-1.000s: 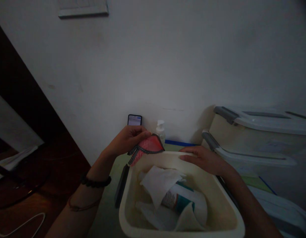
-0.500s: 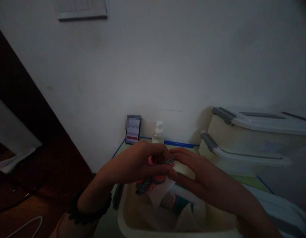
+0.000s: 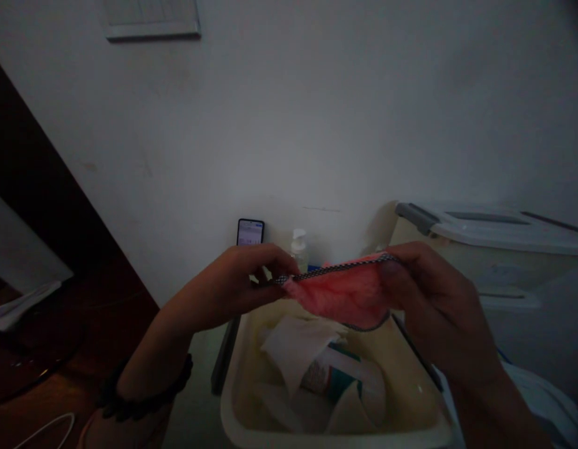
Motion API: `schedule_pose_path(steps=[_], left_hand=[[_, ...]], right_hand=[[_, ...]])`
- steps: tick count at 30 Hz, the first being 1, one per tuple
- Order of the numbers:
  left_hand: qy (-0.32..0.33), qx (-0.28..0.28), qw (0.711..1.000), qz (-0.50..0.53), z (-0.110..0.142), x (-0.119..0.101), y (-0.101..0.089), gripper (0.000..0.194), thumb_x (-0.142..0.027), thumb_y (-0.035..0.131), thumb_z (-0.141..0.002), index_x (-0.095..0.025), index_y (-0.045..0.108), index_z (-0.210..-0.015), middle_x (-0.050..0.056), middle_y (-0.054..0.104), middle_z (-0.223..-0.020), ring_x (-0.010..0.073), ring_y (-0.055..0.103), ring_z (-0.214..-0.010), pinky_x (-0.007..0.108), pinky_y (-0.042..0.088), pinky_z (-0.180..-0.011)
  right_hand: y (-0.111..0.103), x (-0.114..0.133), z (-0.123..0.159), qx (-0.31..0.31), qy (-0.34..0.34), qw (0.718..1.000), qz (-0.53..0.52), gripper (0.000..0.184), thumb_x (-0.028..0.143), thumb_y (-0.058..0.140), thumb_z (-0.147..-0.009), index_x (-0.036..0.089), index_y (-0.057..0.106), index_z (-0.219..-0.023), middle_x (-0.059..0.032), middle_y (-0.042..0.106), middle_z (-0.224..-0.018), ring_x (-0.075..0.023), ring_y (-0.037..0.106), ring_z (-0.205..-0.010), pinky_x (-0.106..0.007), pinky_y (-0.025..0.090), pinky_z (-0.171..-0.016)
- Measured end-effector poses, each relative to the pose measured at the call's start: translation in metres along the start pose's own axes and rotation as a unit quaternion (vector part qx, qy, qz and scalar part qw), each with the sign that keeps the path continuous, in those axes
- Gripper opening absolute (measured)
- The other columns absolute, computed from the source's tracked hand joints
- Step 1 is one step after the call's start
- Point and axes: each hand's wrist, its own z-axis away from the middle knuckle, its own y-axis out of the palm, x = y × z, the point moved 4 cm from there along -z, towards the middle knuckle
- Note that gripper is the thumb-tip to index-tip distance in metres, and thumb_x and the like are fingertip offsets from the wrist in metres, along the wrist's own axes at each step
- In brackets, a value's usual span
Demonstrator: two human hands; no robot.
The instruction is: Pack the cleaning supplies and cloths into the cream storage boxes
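Note:
A pink cloth (image 3: 340, 296) with a black-and-white checked edging is stretched between my two hands above an open bin. My left hand (image 3: 242, 277) pinches one end of the edging. At the other end, my right hand (image 3: 433, 299) grips the cloth between thumb and fingers. Below, the cream plastic bin (image 3: 405, 368) holds a white bottle (image 3: 349, 377) with a teal label, lying on its side. White crumpled sheets (image 3: 293, 346), paper or cloth, lie over and beside the bottle. A dark beaded bracelet circles my left wrist.
Behind my hands stand a phone (image 3: 250, 231), propped against the wall, and a clear pump bottle (image 3: 298, 246). Lidded storage boxes (image 3: 494, 249) are stacked at the right. Lower left, a white cable (image 3: 59, 424) lies on the wooden floor.
The pink cloth was bunched between my hands; now it is spread out. My right hand has moved right with one end, and more of the bin shows.

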Motion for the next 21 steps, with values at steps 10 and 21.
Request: schedule_pose_path(steps=[10, 21], left_hand=[[-0.045, -0.157, 0.983, 0.080, 0.000, 0.012, -0.021, 0.011, -0.016, 0.065, -0.071, -0.018, 0.073, -0.079, -0.005, 0.061, -0.047, 0.0068, 0.050, -0.040, 0.016, 0.036, -0.040], [-0.115, -0.283, 0.831, 0.465, -0.009, 0.041, -0.024, 0.014, -0.014, 0.062, -0.070, -0.018, 0.057, -0.083, -0.003, 0.061, -0.064, 0.0107, 0.059, -0.057, 0.021, 0.049, -0.053]], right_hand=[[-0.045, -0.016, -0.008, -0.182, 0.073, 0.981, 0.005, 0.017, 0.032, 0.051, -0.085, 0.024, 0.050, -0.070, 0.0010, 0.041, -0.064, -0.0126, 0.041, -0.054, -0.023, 0.032, -0.043], [-0.038, -0.030, -0.009, -0.123, 0.203, 0.952, -0.192, 0.016, 0.042, 0.056, -0.083, 0.027, 0.062, -0.081, -0.0014, 0.061, -0.083, -0.0163, 0.056, -0.067, -0.027, 0.047, -0.052]])
